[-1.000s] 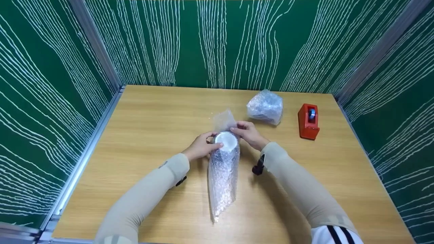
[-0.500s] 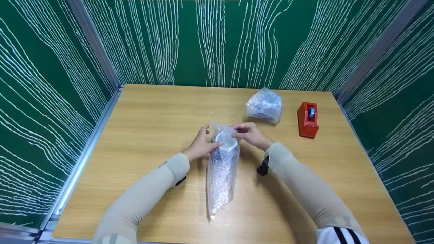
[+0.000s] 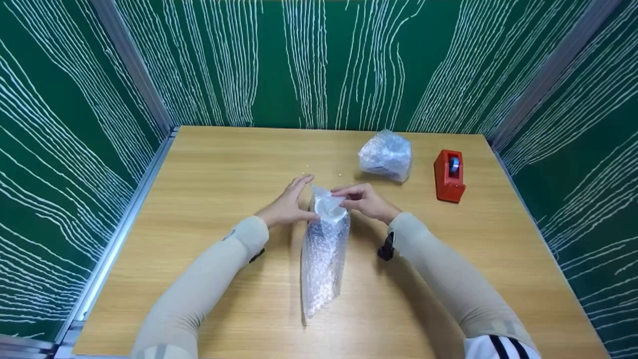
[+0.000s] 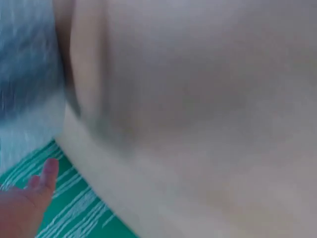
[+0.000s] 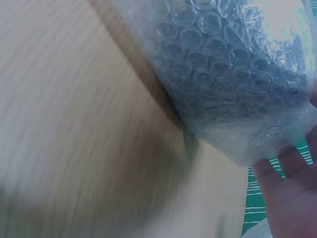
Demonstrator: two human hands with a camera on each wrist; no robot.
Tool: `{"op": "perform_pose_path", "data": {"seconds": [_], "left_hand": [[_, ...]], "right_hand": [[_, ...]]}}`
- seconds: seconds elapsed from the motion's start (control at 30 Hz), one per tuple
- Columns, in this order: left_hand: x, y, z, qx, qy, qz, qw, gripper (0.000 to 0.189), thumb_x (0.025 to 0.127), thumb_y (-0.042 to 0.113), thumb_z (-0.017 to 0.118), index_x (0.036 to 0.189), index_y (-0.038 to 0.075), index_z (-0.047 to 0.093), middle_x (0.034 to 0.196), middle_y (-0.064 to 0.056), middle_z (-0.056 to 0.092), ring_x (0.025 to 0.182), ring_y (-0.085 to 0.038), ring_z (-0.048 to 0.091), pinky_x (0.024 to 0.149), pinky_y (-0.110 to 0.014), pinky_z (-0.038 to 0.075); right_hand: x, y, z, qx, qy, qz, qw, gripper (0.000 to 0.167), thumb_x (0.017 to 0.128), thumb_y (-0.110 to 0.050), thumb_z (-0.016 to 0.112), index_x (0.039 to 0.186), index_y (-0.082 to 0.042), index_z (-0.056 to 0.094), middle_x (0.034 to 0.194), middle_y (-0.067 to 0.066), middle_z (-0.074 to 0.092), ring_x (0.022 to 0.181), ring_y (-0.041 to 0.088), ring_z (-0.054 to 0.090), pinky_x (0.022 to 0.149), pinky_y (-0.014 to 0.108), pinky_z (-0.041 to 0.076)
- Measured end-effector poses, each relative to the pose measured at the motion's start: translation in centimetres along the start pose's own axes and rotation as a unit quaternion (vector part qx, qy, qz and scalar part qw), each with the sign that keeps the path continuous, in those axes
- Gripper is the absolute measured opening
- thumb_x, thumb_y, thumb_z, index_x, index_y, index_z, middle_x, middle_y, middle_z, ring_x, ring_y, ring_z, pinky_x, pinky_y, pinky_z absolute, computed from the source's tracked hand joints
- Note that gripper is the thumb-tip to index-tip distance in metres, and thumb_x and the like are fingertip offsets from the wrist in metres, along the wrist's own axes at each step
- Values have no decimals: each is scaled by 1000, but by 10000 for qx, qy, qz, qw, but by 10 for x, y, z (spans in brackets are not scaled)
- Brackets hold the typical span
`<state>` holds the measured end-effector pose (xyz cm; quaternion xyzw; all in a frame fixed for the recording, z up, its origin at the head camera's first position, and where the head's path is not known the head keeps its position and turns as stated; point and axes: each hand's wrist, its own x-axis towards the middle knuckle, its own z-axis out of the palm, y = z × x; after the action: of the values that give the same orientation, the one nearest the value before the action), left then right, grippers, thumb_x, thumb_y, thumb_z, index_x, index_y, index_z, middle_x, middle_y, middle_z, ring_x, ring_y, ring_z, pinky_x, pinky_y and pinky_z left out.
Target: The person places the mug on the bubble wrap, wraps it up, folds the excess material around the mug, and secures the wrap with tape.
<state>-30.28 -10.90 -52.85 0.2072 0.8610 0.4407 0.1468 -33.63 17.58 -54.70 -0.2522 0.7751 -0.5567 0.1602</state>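
Observation:
A bubble wrap sheet (image 3: pixel 324 264) surrounds an object with a round whitish end (image 3: pixel 340 215) in the middle of the table; its tail runs toward the person. Pinched between thumb and fingers of my right hand (image 3: pixel 366 200), the far edge of the wrap folds over that round end. My left hand (image 3: pixel 288 204) is spread at the left side, its thumb tip right at the wrap's edge and its other fingers straight and pointing away. In the right wrist view the bubble wrap (image 5: pixel 213 64) appears close, with fingers (image 5: pixel 270 178) along its edge.
Behind the right hand lies another bubble-wrapped bundle (image 3: pixel 385 155) on the wooden table (image 3: pixel 224 164). A red tape dispenser (image 3: pixel 448 177) stands farther right. Green walls (image 3: pixel 271 65) with white wavy lines enclose the table at the back and sides.
The right hand has drawn the far flap of bubble wrap toward the person over the round end. The left hand has spread its fingers and its thumb has slid left off the round end.

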Motion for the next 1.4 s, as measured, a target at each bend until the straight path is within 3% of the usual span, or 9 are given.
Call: {"op": "perform_pose_path", "data": {"seconds": [0.17,0.37,0.53,0.67,1.0,1.4], "left_hand": [[1,10,-10,937,-409,454,9937,99,87,36,93,169,25,40,182,3,25,172,-27,9,137,-62,16],[2,19,-9,1664,-594,807,9809,75,90,34,91,157,23,59,175,1,42,169,-27,23,139,-53,13],[0,18,-7,1760,-677,728,9794,63,94,34,87,152,24,65,171,1,48,163,-28,37,136,-55,26],[-1,17,-5,1862,-751,766,9766,58,97,35,83,151,25,66,172,1,47,162,-29,39,135,-55,30],[-5,15,-1,2279,-777,1170,9635,47,104,34,75,149,22,68,172,-3,46,160,-32,43,133,-53,33],[-3,9,7,2387,-543,1122,9631,43,108,37,68,149,25,67,175,-2,41,162,-31,39,134,-53,32]], "right_hand": [[0,0,-1,-207,-50,-21,9998,38,96,7,70,134,3,72,157,25,59,146,43,57,109,26,57],[-3,-8,-2,-729,-127,-21,9973,36,98,0,73,134,-3,75,158,23,59,149,44,54,121,54,49],[-9,-15,-1,-1477,-128,-81,9889,37,98,-8,76,134,-12,77,158,16,61,152,42,51,128,64,36],[-15,-21,1,-1887,-110,-233,9817,34,98,-11,76,132,-14,79,158,13,62,153,40,50,130,66,33],[-35,-24,4,-2225,-432,-170,9738,43,99,-33,81,141,-23,75,172,7,45,162,40,37,131,70,27],[-34,-25,8,-2410,-349,-1,9699,36,102,-29,78,137,-22,76,175,6,41,162,40,36,131,65,30]]}}
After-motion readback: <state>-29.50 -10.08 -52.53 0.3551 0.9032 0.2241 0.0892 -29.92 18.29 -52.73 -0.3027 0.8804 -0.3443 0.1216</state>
